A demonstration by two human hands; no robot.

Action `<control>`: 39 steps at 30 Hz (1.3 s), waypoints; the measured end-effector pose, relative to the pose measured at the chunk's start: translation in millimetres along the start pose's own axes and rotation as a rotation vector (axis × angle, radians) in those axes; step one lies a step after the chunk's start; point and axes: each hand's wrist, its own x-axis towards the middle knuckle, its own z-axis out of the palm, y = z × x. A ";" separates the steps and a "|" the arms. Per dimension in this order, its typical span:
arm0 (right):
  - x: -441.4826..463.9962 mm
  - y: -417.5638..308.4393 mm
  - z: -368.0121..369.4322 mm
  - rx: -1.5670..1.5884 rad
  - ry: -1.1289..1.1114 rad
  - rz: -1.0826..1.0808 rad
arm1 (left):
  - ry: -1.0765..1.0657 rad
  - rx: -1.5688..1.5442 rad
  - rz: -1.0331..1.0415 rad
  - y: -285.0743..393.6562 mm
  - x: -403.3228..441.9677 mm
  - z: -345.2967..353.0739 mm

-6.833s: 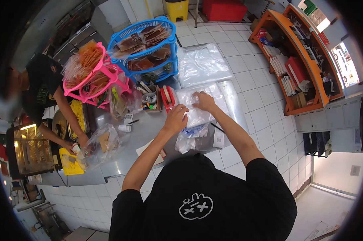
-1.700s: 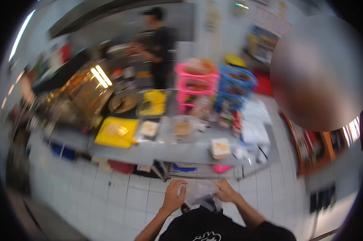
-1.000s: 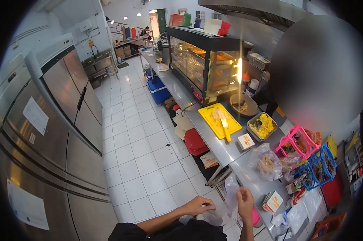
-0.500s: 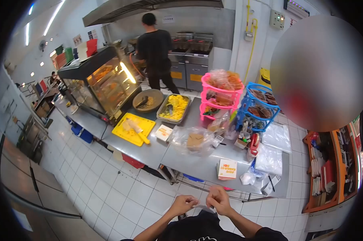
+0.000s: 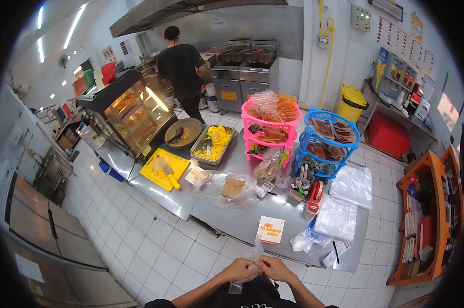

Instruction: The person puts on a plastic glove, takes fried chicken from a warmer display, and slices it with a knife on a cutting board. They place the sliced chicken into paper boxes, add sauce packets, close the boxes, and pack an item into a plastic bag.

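Observation:
My left hand (image 5: 238,270) and my right hand (image 5: 274,269) meet in front of my body, just off the near edge of the steel table. Both are closed, fingertips pinched on a clear plastic bag (image 5: 256,249). Part of the bag sticks up between them, and some hangs below. Its contents, if any, I cannot make out. Just beyond my hands a white box with orange lettering (image 5: 271,229) lies on the table. Farther left, a large clear plastic bag (image 5: 206,187) surrounds brown cardboard (image 5: 233,188).
Pink (image 5: 271,119) and blue (image 5: 332,128) tiered baskets hold packets. A red tape dispenser (image 5: 314,197) and stacked clear bags (image 5: 335,218) lie right. Left are a yellow cutting board (image 5: 162,167), a tray of yellow food (image 5: 201,153) and a heated display case (image 5: 131,113). A co-worker (image 5: 180,69) stands behind.
My hands have come together, and the plastic between them now rises above the fingers. My view has shifted, and the co-worker appears farther left. A blurred patch at upper right is gone.

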 end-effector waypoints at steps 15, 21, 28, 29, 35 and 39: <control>38.4 17.3 -12.8 0.196 0.142 0.113 | 0.308 -0.595 0.117 3.5 -1.2 -3.0; 86.1 59.7 27.6 -0.145 0.115 -0.099 | 0.475 -0.074 -0.101 -70.6 -21.8 -29.8; 147.5 19.5 2.5 -0.254 0.362 -0.150 | 1.020 0.202 -0.084 -91.3 -60.6 -124.7; 149.7 9.0 7.6 -0.272 0.299 -0.172 | 1.005 0.173 -0.096 -79.4 -57.4 -124.5; 175.3 3.7 0.5 -0.279 0.189 -0.165 | 1.212 0.011 0.008 -89.4 -67.4 -118.9; 201.1 -30.0 -41.1 -0.522 0.357 -0.280 | 1.312 0.196 -0.041 -86.4 -93.2 -146.9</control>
